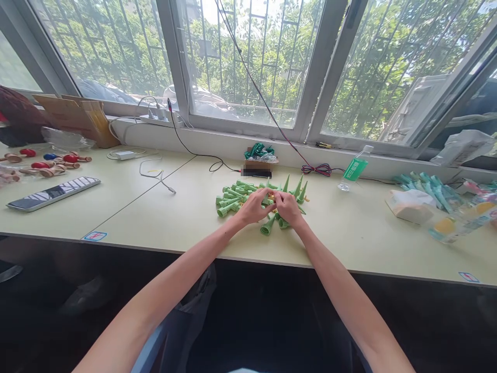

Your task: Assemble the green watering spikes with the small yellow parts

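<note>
My left hand point(255, 205) and my right hand point(287, 206) meet over the middle of the table, fingers bent and pinched close together. A small green piece point(266, 198) shows between the fingertips; the rest of it is hidden by the hands. Around and under them lies a pile of light green cones. On the left, cones point(229, 202) lie on their sides with open ends facing outward. Pointed cones point(301, 190) stand upright or lean just past my right hand. Nearer the table edge, one cone point(266, 228) turns its round opening toward me.
Behind the pile sits a small box point(258, 168) with green material in it. A tilted bottle point(354, 169), tissue pack point(411, 205) and teal packets point(425, 189) are on the right. Leftward are a cable point(157, 177), a long dark-faced device point(54, 194) and wooden toys point(58, 165).
</note>
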Action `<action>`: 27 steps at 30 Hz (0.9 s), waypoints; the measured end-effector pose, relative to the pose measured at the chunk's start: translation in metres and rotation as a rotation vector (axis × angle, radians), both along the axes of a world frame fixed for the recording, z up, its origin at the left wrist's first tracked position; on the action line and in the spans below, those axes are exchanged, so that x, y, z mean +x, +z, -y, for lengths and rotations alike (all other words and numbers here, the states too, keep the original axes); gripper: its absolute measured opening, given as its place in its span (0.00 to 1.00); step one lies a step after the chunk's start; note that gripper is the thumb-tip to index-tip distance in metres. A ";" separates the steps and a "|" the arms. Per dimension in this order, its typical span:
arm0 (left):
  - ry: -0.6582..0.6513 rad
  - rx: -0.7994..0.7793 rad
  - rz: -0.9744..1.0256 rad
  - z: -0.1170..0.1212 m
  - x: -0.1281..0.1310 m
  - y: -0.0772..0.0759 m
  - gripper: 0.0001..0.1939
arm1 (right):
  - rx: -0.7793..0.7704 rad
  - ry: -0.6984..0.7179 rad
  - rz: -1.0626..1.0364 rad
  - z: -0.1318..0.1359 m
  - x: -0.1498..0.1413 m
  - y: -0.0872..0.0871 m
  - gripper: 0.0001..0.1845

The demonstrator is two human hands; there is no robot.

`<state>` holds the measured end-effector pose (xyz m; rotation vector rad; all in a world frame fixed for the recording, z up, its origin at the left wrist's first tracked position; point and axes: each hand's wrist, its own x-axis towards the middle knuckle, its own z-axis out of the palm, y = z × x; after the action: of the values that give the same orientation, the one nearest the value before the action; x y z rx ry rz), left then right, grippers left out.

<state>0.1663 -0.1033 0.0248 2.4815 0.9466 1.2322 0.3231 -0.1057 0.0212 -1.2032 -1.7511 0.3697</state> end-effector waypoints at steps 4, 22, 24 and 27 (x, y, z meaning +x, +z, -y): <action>0.003 0.025 -0.009 -0.001 0.000 -0.001 0.13 | 0.008 -0.025 -0.024 0.000 0.001 0.001 0.30; -0.140 0.053 -0.081 0.004 0.000 0.001 0.09 | 0.067 0.028 -0.137 0.003 0.002 0.003 0.21; -0.157 0.053 -0.076 0.004 -0.001 0.001 0.10 | 0.082 0.034 -0.147 0.004 0.002 0.004 0.20; -0.181 0.044 -0.071 0.005 -0.001 0.002 0.12 | 0.110 0.030 -0.134 0.005 0.002 0.005 0.18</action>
<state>0.1653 -0.1082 0.0263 2.5939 0.6991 1.1262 0.3253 -0.1103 0.0263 -1.0515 -1.6537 0.3588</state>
